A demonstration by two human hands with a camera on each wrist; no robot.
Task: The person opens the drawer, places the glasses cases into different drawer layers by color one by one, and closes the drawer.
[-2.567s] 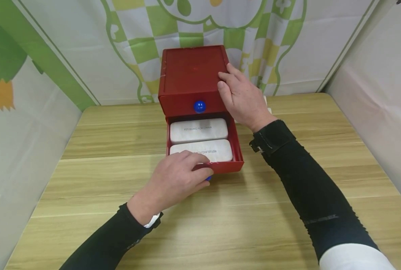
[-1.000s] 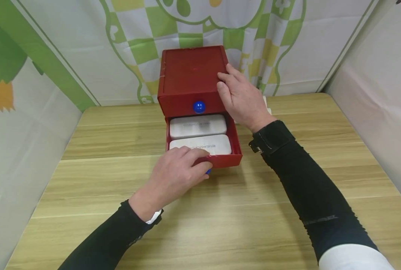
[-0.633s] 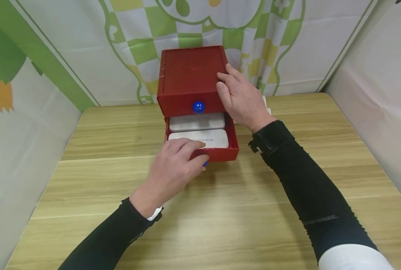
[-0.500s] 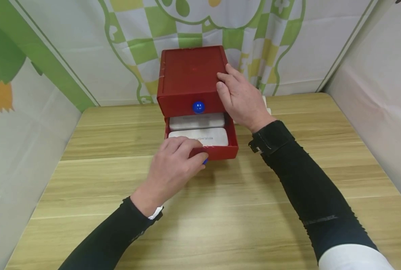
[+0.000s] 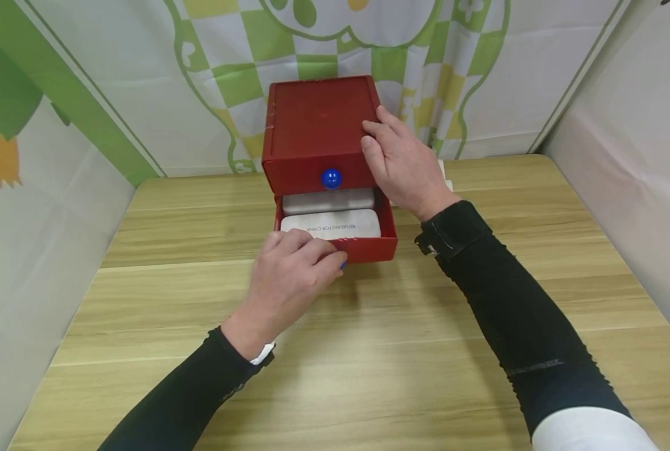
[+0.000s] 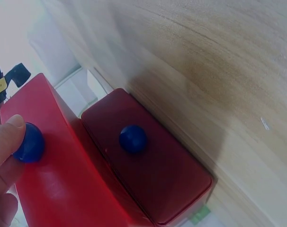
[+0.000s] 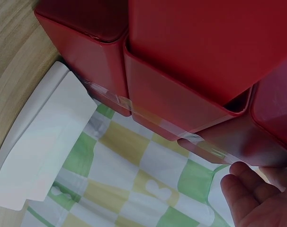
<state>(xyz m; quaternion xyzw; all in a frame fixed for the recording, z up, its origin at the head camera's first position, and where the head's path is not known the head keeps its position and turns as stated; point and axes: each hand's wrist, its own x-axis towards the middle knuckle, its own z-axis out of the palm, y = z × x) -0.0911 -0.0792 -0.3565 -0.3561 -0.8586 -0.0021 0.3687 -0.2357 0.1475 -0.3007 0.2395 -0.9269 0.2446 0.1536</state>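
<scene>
Right, starting at far left, a printed fabric wall rises behind the wood-grain table. Coming in from the near left is a black sleeve, and beyond it the left hand, curled at the front of the red middle drawer. The left wrist view settles the grasp: thumb and fingers pinch its round blue knob.

That drawer stands partly out of the red three-drawer cabinet at the far middle of the table. Inside, two white cases lie one behind the other: the near case shows "REFUELING FOR CHINA", the far case sits half under the overhang. Above, the top drawer is closed, sporting its own blue knob; below, the bottom drawer is closed too.

Moving right, the right hand rests on the cabinet's top right edge, fingers extended, gripping nothing. Just beside the cabinet, on the table, lies a white flat-sided object; exactly what, I can't tell. Last, a black wristband and dark sleeve run back to the near right.
</scene>
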